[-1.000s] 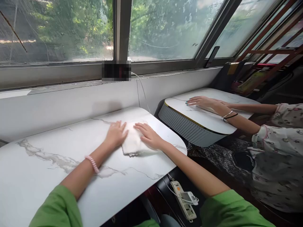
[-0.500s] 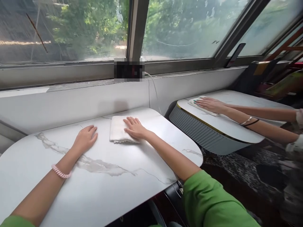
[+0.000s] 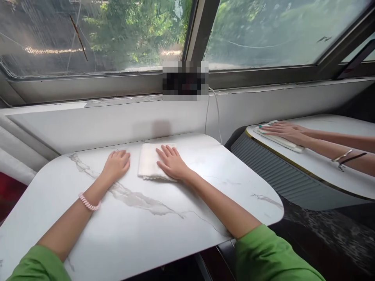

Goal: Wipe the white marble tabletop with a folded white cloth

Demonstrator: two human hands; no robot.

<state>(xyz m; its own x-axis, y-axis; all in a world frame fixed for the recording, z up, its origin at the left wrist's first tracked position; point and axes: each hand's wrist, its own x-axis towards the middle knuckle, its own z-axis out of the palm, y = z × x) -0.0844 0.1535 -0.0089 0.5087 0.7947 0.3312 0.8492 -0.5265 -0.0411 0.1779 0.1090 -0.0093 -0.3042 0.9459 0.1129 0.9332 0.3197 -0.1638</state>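
A folded white cloth [image 3: 149, 162] lies flat near the far edge of the white marble-patterned table [image 3: 205, 203]. My right hand [image 3: 172, 163] rests palm down over its right half, fingers spread, pressing rather than gripping. To the left of the cloth, my left hand [image 3: 116, 166] lies on the bare tabletop with its fingers stretched out and nothing in it. A pink coil band [image 3: 89, 202] circles my left wrist.
On the right, another person's hands [image 3: 285, 132] lie on a white cloth [image 3: 293, 146] on a second table [image 3: 316, 166]. A white cable [image 3: 217, 107] hangs from a pixelated dark object [image 3: 185, 81] on the sill. Windows [image 3: 134, 39] line the wall.
My right hand and the cloth have slid left across the table. The view has turned left, so both tables appear further right.
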